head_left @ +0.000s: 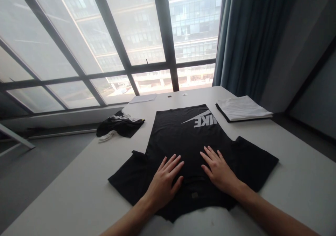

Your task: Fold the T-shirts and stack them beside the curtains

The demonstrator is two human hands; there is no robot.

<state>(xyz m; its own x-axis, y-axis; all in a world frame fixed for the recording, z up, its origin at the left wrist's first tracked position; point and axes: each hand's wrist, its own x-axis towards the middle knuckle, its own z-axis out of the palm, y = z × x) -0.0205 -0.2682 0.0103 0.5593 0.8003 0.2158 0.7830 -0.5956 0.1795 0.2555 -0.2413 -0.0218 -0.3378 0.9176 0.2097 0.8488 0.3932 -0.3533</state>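
Smoothing the black shirt looks like the step now, as I watch from far away. It lies spread out on the white surface, with a sleeve out on each side. My left hand and right hand are both open, palms down on the shirt, fingers a little apart. Neither one has hold of anything. I think the next move calls for a soft, even push, so the shirt does not bunch up.
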